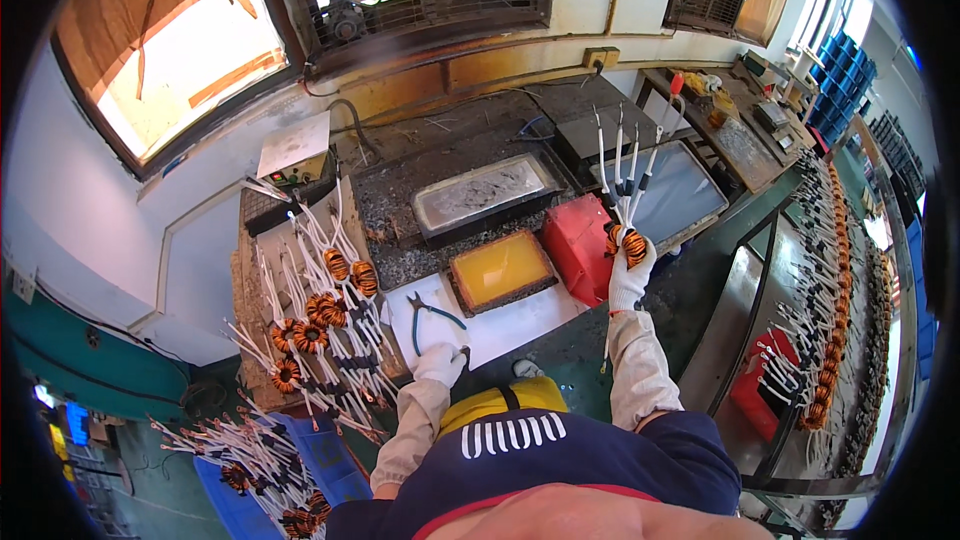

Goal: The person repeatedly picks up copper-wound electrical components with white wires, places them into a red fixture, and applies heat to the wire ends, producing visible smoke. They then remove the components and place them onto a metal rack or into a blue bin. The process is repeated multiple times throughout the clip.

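We see the workbench point(600, 340); our right hand point(630, 275) raised over its right edge, fingers clamped on orange coils point(628, 243), leads pointing up-away. Left hand point(440, 362) rests flat, fingers together, just below the pliers point(428, 316).

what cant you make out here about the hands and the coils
Head view:
- Left hand: fingers curled under the glove, so contact with the pliers is unclear.
- Right hand: coil count too small to tell.
- Blue bin: cut off by the lower edge.
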Action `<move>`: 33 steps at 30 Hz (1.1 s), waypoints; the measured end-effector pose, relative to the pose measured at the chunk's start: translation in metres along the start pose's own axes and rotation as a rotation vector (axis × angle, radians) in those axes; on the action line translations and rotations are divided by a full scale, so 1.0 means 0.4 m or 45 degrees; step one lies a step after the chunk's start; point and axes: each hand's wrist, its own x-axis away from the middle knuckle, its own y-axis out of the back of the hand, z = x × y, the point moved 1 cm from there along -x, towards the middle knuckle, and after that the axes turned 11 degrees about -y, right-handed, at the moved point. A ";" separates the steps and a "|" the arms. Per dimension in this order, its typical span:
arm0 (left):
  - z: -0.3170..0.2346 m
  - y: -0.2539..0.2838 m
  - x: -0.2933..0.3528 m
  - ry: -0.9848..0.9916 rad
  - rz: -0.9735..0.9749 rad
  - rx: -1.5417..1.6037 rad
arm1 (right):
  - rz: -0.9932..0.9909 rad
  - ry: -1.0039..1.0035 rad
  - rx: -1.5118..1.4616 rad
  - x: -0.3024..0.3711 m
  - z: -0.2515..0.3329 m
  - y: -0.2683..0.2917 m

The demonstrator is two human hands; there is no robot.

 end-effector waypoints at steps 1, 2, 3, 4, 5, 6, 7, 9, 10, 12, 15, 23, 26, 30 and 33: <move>0.004 -0.003 0.002 -0.006 -0.021 0.001 | 0.003 0.007 0.031 0.004 0.011 0.000; 0.001 -0.001 0.003 -0.017 -0.037 0.002 | 0.000 0.000 0.019 0.004 0.011 0.003; -0.002 0.000 0.001 -0.014 -0.024 0.000 | -0.002 -0.006 0.006 0.003 0.010 0.004; -0.006 0.002 -0.001 -0.010 -0.010 -0.002 | -0.003 -0.013 -0.006 0.002 0.009 0.005; -0.009 0.005 -0.002 -0.006 0.002 -0.004 | -0.006 -0.011 0.009 0.001 0.006 0.006; -0.007 0.003 -0.001 -0.013 -0.004 -0.002 | -0.008 -0.010 0.024 0.000 0.004 0.006; -0.003 0.000 -0.001 -0.020 -0.011 0.000 | -0.010 -0.009 0.039 -0.001 0.001 0.006; -0.004 0.003 0.002 -0.021 -0.009 0.000 | -0.008 0.007 0.049 0.000 0.004 0.005; -0.005 0.005 0.001 -0.017 -0.001 -0.003 | -0.007 0.014 0.054 0.000 0.005 0.004; -0.009 0.005 -0.001 -0.017 -0.002 -0.007 | -0.013 -0.008 0.044 -0.004 -0.012 0.004; -0.001 -0.009 -0.007 -0.028 -0.021 -0.009 | 0.014 -0.015 -0.035 -0.003 -0.010 0.011; 0.033 -0.036 -0.022 -0.013 0.046 -0.080 | 0.011 0.002 0.008 -0.002 0.010 0.010; 0.026 -0.037 -0.022 -0.005 -0.009 -0.143 | -0.008 0.023 0.065 -0.005 -0.002 0.012; 0.045 -0.050 -0.023 0.033 0.034 -0.100 | -0.005 0.038 0.057 -0.003 0.000 0.011; 0.043 -0.050 -0.019 0.027 0.014 -0.086 | 0.006 0.026 -0.018 -0.001 0.006 0.012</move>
